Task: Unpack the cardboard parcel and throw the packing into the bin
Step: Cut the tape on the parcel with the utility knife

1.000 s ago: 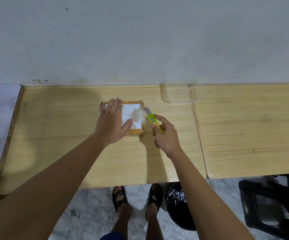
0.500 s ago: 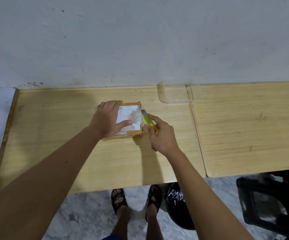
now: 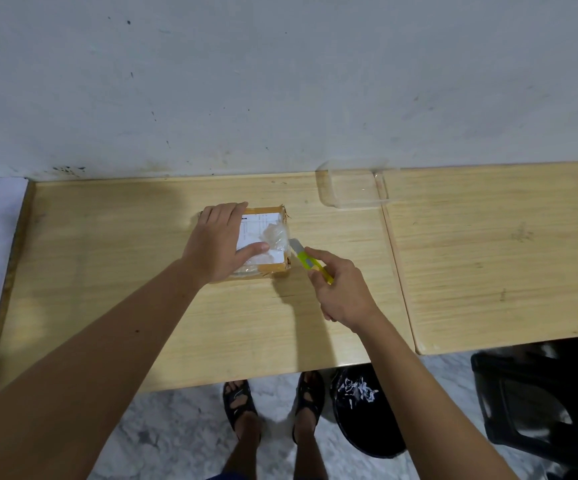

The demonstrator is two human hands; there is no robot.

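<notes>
A small brown cardboard parcel (image 3: 273, 268) with a white label and crumpled clear tape on top lies on the wooden table (image 3: 142, 289). My left hand (image 3: 218, 244) presses down flat on its left half, thumb on the label. My right hand (image 3: 341, 289) grips a yellow-green utility knife (image 3: 310, 263), its blade touching the parcel's right edge. A black bin (image 3: 363, 414) with white paper scraps stands on the floor under the table's front edge, right of my feet.
A clear plastic tray (image 3: 353, 187) sits at the back by the wall, at the seam with a second wooden table (image 3: 505, 254) on the right. A black stool (image 3: 540, 403) stands at the lower right. The wall runs close behind both tables.
The knife has slid nearer along the parcel's right edge, my right hand drawing back with it. My left hand keeps pressing on the parcel.
</notes>
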